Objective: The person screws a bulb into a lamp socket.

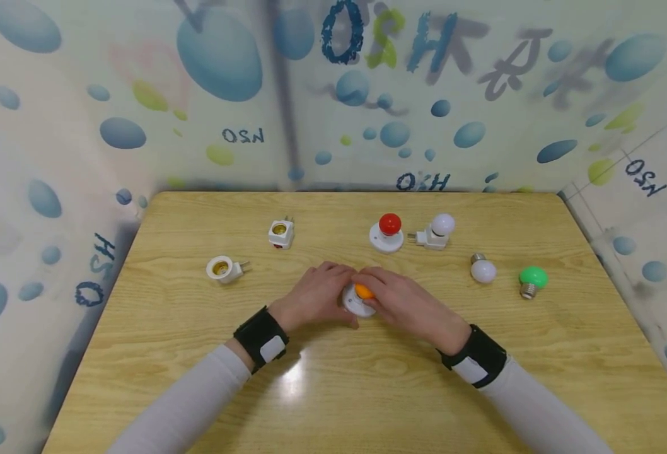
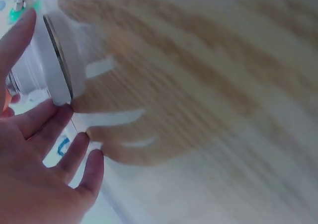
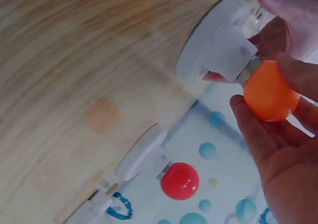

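Head view, and here the right hand pinches the orange bulb at the mouth of the white round socket, whose rim the left hand grips, on the wooden table below the red bulb.

Pale blue-spotted wall, wood-grain table, bright glare spot
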Demonstrator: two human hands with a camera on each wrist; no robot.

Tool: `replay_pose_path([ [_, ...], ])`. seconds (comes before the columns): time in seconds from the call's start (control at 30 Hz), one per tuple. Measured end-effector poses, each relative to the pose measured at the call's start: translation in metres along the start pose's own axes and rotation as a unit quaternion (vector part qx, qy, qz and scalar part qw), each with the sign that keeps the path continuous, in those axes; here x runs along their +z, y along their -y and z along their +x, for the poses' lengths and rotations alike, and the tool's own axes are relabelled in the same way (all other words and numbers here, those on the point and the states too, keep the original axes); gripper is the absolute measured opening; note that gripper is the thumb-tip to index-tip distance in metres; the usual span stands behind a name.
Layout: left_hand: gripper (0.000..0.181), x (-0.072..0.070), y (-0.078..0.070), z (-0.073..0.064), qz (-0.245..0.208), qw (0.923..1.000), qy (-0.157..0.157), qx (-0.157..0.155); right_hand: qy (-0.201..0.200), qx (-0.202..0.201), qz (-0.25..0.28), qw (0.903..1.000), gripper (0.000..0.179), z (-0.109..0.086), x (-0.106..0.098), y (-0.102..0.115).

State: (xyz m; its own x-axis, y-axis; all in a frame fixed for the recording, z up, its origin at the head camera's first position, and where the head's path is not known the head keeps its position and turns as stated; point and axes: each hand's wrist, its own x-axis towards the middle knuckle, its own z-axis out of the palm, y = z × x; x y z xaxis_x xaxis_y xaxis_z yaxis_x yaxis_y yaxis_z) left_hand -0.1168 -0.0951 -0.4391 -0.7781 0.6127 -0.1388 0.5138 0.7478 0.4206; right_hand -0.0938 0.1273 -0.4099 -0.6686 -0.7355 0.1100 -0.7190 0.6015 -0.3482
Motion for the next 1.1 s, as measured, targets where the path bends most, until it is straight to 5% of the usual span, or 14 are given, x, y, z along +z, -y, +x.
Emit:
replay_pose_path([
  [0.27, 0.087, 0.006, -0.002, 0.000, -0.003, 0.9998, -0.018, -0.008, -0.028, -0.010, 0.035, 0.9989, 0.048, -0.005, 0.001, -0.005],
  [0.43, 0.074, 0.006, 0.000, -0.001, -0.088, 0.9951, -0.043, -0.016, -0.042, -0.006, 0.058, 0.9974, 0.045, -0.008, 0.001, -0.009],
  [0.7, 0.084, -0.001, 0.000, -0.004, -0.222, 0.9722, -0.072, -0.014, -0.090, 0.005, 0.051, 0.9946, 0.051, -0.016, -0.002, -0.016],
  [1.1, 0.075, 0.001, -0.001, -0.005, -0.215, 0.9717, -0.093, 0.028, -0.090, -0.035, 0.038, 0.9946, 0.045, -0.020, -0.009, -0.016],
])
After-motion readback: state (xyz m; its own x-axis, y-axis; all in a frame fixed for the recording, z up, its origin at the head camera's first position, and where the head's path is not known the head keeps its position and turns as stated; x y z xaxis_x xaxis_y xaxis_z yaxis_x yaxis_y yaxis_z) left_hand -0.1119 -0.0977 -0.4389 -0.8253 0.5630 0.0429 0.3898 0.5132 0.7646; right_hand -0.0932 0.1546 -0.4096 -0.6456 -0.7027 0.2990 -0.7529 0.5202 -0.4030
